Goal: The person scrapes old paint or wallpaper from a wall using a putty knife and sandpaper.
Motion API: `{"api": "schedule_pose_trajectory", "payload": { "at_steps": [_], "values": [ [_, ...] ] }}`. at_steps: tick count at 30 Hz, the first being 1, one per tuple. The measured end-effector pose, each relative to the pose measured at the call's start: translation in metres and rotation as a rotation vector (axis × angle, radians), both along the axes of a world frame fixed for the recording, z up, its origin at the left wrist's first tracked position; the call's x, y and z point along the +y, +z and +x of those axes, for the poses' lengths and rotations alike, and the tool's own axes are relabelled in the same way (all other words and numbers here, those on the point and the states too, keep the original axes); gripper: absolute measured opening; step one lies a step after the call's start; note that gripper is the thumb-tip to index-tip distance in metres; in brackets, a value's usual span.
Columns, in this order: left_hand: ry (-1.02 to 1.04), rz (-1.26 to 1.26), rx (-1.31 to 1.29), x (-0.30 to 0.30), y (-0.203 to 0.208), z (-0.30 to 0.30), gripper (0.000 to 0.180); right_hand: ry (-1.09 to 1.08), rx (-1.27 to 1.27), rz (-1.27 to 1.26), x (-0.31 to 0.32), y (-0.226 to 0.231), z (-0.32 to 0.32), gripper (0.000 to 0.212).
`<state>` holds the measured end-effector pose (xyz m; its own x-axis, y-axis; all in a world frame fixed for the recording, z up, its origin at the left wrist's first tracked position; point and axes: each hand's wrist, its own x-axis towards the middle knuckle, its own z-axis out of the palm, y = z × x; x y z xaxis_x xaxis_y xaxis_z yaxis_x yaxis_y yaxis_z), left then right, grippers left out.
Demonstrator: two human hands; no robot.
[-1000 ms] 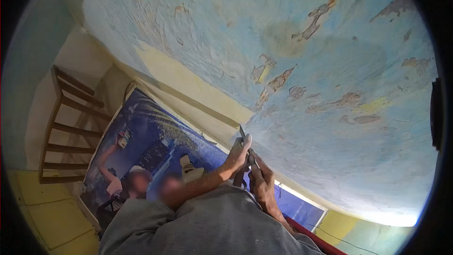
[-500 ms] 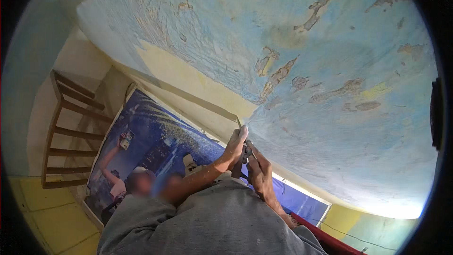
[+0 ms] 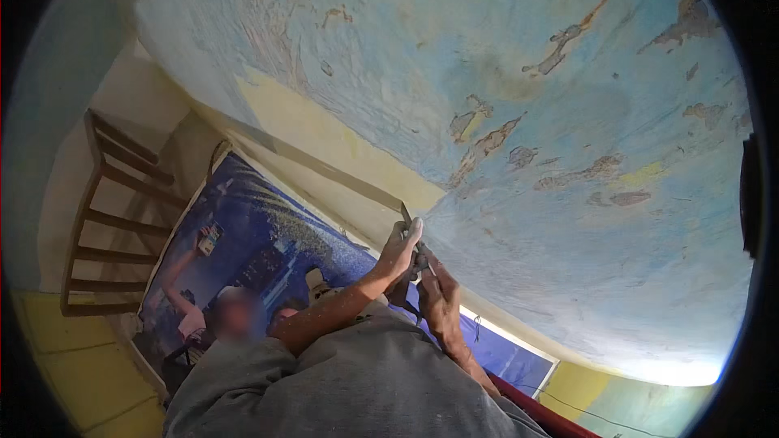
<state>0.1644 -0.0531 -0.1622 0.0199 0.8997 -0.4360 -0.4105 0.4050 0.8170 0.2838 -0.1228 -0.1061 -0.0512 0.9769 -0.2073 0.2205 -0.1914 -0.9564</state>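
Observation:
Both of my hands are raised to a blue wall (image 3: 519, 73) whose paint is peeling in patches. My left hand (image 3: 398, 250) and my right hand (image 3: 438, 296) are closed together around a scraper (image 3: 417, 263) with a dark handle. Its thin metal blade (image 3: 405, 212) sticks up past my left fingertips. The blade touches the wall at the edge where blue paint meets a bare yellow strip (image 3: 324, 142). My left forearm comes up from the lower left, and my right forearm from the lower right.
A large blue poster (image 3: 268, 243) leans against the wall below the yellow strip. A brown wooden frame with rungs (image 3: 101, 227) stands at the left. Grey cloth (image 3: 357, 381) fills the lower middle. The floor (image 3: 73, 365) is yellow.
My hands and the scraper have shifted slightly up and to the left along the paint edge. The grip of both hands is unchanged.

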Motion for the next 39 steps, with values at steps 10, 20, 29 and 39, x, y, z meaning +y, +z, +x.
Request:
{"api": "schedule_pose_trajectory", "payload": {
  "at_steps": [10,20,29,39],
  "values": [
    [0.068,-0.074,-0.152,0.0,0.01,-0.01,0.042,0.038,0.048,-0.181,0.008,0.015,-0.009,0.043],
    [0.011,-0.038,-0.026,0.002,0.024,-0.026,0.039,0.062,0.14,-0.172,0.015,0.022,-0.024,0.045],
    [0.03,-0.085,-0.06,-0.005,0.052,-0.021,0.046,0.027,0.191,-0.332,0.007,0.025,-0.01,0.045],
    [-0.164,-0.039,0.002,-0.011,0.03,-0.024,0.038,0.057,0.298,-0.288,-0.005,0.039,-0.007,0.048]
  ]
}}
